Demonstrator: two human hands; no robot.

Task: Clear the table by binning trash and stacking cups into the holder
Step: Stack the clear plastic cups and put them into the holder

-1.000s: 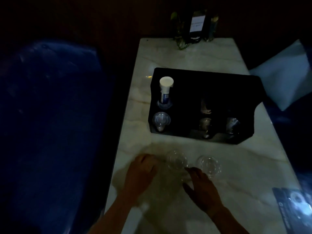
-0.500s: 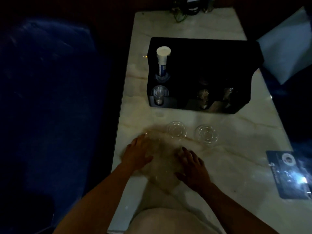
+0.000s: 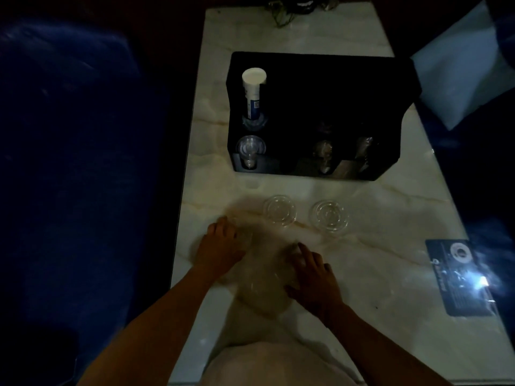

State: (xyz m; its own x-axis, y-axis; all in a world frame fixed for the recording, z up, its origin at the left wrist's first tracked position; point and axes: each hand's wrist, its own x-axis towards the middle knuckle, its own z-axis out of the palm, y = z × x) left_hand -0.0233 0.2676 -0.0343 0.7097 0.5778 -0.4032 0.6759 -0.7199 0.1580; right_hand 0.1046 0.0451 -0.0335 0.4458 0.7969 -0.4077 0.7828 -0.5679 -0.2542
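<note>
The room is dim. On the marble table (image 3: 362,246) both hands press a clear plastic bag (image 3: 264,277) lying at the near edge. The left hand (image 3: 220,249) lies flat at its nine o'clock side, fingers spread; the right hand (image 3: 312,277) at three o'clock, fingers splayed over it. Whether either actually grips the plastic, I cannot tell. At twelve o'clock from the hands, two clear cups (image 3: 279,209) (image 3: 330,215) stand side by side, apart from the black holder (image 3: 320,79) beyond them, which has a white tube (image 3: 253,91) standing in it.

Very dim and grainy; glare flares on the dark card (image 3: 462,277) at right, edges sink into black.
</note>
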